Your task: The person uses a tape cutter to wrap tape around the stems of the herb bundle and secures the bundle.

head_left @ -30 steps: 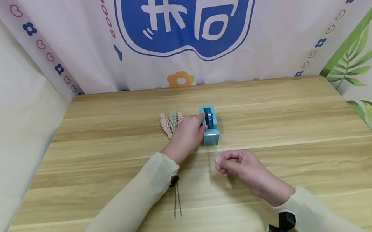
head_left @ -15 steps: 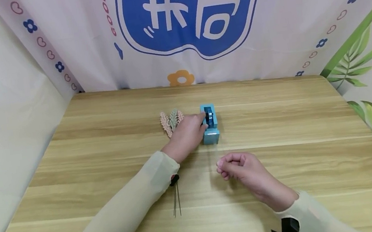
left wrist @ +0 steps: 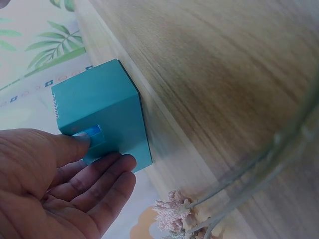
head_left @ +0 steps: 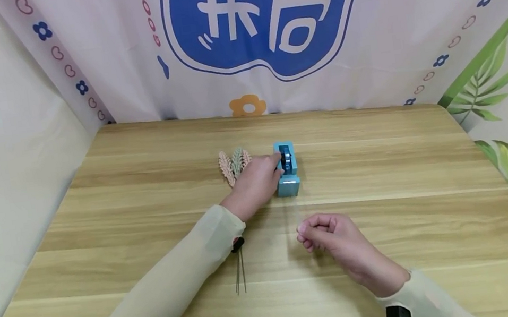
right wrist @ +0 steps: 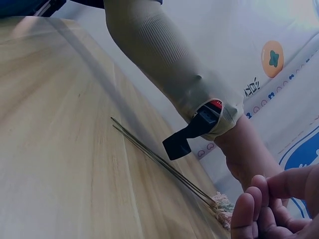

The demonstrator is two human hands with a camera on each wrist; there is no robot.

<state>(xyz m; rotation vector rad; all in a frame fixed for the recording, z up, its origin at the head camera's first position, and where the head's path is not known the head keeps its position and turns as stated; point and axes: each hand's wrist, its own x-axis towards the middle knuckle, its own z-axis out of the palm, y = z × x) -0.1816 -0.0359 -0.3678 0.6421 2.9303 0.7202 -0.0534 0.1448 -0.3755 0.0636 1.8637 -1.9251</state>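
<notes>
A blue tape dispenser stands on the wooden table, its roll in the upper slot. My left hand grips its left side; in the left wrist view the thumb and fingers of that hand lie against the teal body. Below the dispenser, my right hand pinches the end of a clear tape strip that runs up to the dispenser's front edge. In the right wrist view the right hand's fingers are curled with thumb and forefinger together.
Left of the dispenser lie pink and green artificial sprigs, partly behind the left hand. Their thin stems show below the left forearm and run across the table in the right wrist view. A printed curtain hangs behind the table.
My right hand has moved slightly down, away from the dispenser, and the clear strip between them is longer. The left hand keeps its grip on the dispenser.
</notes>
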